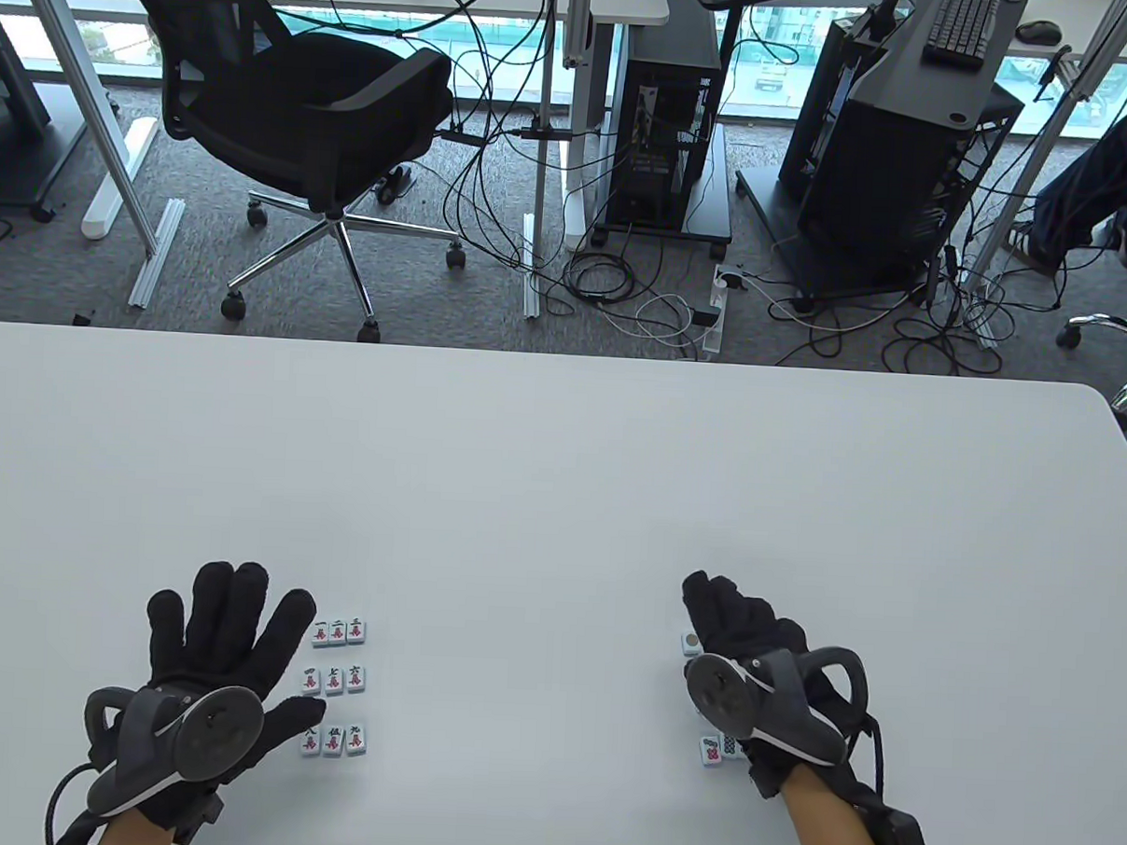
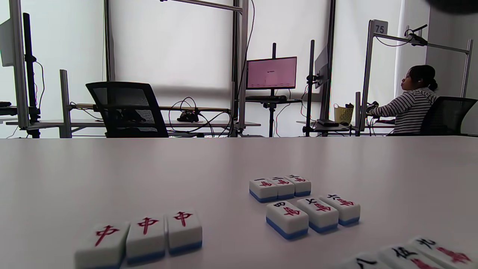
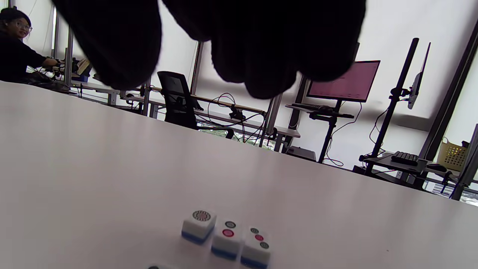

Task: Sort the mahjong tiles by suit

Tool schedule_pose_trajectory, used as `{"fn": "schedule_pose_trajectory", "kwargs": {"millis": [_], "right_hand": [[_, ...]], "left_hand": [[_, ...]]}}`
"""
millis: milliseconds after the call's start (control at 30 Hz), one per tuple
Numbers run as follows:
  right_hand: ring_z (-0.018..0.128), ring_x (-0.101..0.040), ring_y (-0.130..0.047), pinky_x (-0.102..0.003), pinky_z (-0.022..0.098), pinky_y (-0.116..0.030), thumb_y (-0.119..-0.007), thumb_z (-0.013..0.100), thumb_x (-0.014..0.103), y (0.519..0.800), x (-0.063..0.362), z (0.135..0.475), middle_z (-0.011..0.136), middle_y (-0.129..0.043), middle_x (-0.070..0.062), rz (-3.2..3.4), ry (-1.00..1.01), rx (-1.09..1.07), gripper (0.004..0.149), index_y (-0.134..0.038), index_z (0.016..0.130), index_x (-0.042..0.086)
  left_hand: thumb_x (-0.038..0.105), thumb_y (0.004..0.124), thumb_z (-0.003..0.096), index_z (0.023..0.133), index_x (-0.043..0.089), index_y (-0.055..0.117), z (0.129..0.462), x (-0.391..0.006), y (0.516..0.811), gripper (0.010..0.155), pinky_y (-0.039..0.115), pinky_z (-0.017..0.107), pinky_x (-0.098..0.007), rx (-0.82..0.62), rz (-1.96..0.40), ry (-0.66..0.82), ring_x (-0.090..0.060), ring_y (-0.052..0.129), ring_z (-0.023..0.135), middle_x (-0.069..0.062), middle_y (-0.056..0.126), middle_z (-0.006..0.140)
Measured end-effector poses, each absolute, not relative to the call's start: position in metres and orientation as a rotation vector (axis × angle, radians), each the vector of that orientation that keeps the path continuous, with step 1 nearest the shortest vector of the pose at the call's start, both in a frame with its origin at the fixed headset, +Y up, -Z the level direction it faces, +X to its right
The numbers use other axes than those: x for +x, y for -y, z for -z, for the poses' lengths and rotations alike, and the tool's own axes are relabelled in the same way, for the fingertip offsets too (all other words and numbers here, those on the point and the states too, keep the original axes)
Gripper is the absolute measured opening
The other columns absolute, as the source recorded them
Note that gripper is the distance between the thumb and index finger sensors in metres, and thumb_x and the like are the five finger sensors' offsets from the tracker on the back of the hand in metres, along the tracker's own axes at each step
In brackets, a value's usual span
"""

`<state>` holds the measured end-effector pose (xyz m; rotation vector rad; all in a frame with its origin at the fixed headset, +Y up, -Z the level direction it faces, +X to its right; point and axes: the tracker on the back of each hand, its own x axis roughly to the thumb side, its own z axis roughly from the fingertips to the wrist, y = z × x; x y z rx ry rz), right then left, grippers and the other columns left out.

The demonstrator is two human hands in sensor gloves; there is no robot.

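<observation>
Character-suit mahjong tiles (image 1: pixel 335 681) lie face up in three rows of three on the white table (image 1: pixel 561 478). My left hand (image 1: pixel 224 613) lies just left of them, fingers spread and straight, holding nothing. In the left wrist view the same rows of character tiles (image 2: pixel 313 213) show, with three red-dragon tiles (image 2: pixel 145 235) side by side to their left; the table view hides these under the hand. My right hand (image 1: pixel 737 626) hovers over the dot-suit tiles, holding nothing; one dot tile (image 1: pixel 691 644) and a front pair (image 1: pixel 713 751) peek out. Three dot tiles (image 3: pixel 227 233) sit in a row below the fingers (image 3: pixel 257 45).
Beyond the table's far edge stand an office chair (image 1: pixel 296 121), computer towers (image 1: pixel 665 119) and loose cables on the floor. A person sits at a desk in the background (image 2: pixel 410 101). Bare tabletop stretches between and beyond the two tile groups.
</observation>
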<state>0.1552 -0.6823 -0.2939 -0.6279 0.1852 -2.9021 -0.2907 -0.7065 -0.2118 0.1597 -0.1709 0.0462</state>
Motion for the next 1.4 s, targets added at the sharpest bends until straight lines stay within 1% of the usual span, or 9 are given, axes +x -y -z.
{"fn": "schedule_pose_trajectory", "kwargs": {"millis": [100,200,267,400,700,733,1033,1267,1400], "right_hand": [[0.054,-0.024,-0.094,-0.034,0.037,-0.083,-0.083,0.041,0.036,0.687,0.142,0.316,0.083,-0.088,-0.006,2.826,-0.084,-0.622,0.066,-0.061,0.101,0.019],[0.031,-0.019,-0.095,-0.028,0.021,-0.083,-0.084,0.040,0.036,0.699,0.139,0.332,0.062,-0.097,-0.004,2.792,0.087,-0.550,0.062,-0.068,0.096,0.016],[0.022,-0.017,-0.093,-0.026,0.015,-0.081,-0.085,0.039,0.037,0.712,0.139,0.341,0.055,-0.098,-0.002,2.750,0.243,-0.488,0.063,-0.068,0.096,0.016],[0.009,-0.010,-0.088,-0.024,0.006,-0.078,-0.085,0.038,0.038,0.728,0.136,0.346,0.042,-0.098,0.000,2.708,0.323,-0.479,0.062,-0.071,0.094,0.015],[0.009,-0.010,-0.087,-0.025,0.006,-0.078,-0.085,0.038,0.037,0.756,0.123,0.354,0.039,-0.097,0.001,2.581,0.376,-0.425,0.060,-0.073,0.092,0.017],[0.009,-0.010,-0.087,-0.024,0.006,-0.078,-0.084,0.038,0.036,0.760,0.122,0.354,0.039,-0.097,0.001,2.562,0.381,-0.433,0.059,-0.072,0.091,0.013],[0.009,-0.011,-0.087,-0.026,0.006,-0.079,-0.084,0.039,0.033,0.761,0.121,0.354,0.039,-0.097,0.000,2.582,0.354,-0.462,0.053,-0.078,0.084,0.006],[0.012,-0.011,-0.089,-0.025,0.008,-0.079,-0.085,0.038,0.035,0.755,0.128,0.355,0.043,-0.098,0.000,2.594,0.369,-0.425,0.062,-0.069,0.092,0.009],[0.012,-0.011,-0.089,-0.025,0.008,-0.079,-0.085,0.038,0.034,0.756,0.132,0.357,0.043,-0.098,0.000,2.590,0.373,-0.419,0.060,-0.071,0.093,0.013]], "left_hand": [[0.079,0.062,0.0333,0.107,0.048,0.017,0.211,-0.297,0.705,0.092,-0.002,0.076,-0.057,0.146,-0.105,0.160,-0.019,-0.017,0.108,0.013,-0.014,0.110],[0.079,0.062,0.0336,0.107,0.048,0.017,0.210,-0.300,0.702,0.091,-0.002,0.076,-0.057,0.154,-0.134,0.153,-0.019,-0.017,0.108,0.013,-0.014,0.110],[0.078,0.063,0.0338,0.107,0.048,0.019,0.210,-0.302,0.700,0.091,-0.002,0.076,-0.057,0.157,-0.150,0.155,-0.019,-0.016,0.108,0.013,-0.013,0.110],[0.078,0.063,0.0341,0.108,0.047,0.021,0.207,-0.307,0.695,0.090,-0.002,0.076,-0.057,0.176,-0.181,0.147,-0.019,-0.015,0.108,0.013,-0.012,0.111],[0.078,0.063,0.0342,0.107,0.048,0.020,0.205,-0.307,0.693,0.090,-0.002,0.076,-0.057,0.194,-0.187,0.159,-0.019,-0.015,0.108,0.013,-0.012,0.111],[0.078,0.063,0.0342,0.107,0.048,0.019,0.205,-0.306,0.693,0.090,-0.001,0.076,-0.057,0.195,-0.188,0.163,-0.019,-0.015,0.108,0.013,-0.012,0.111],[0.078,0.062,0.0345,0.107,0.047,0.017,0.204,-0.305,0.694,0.091,-0.001,0.076,-0.057,0.197,-0.193,0.177,-0.019,-0.015,0.108,0.013,-0.013,0.111],[0.078,0.062,0.0343,0.107,0.047,0.018,0.203,-0.306,0.693,0.091,0.000,0.077,-0.057,0.199,-0.202,0.171,-0.020,-0.014,0.109,0.013,-0.013,0.110],[0.078,0.063,0.0344,0.107,0.047,0.018,0.204,-0.307,0.693,0.091,0.000,0.077,-0.057,0.197,-0.205,0.161,-0.020,-0.015,0.108,0.013,-0.013,0.110]]}}
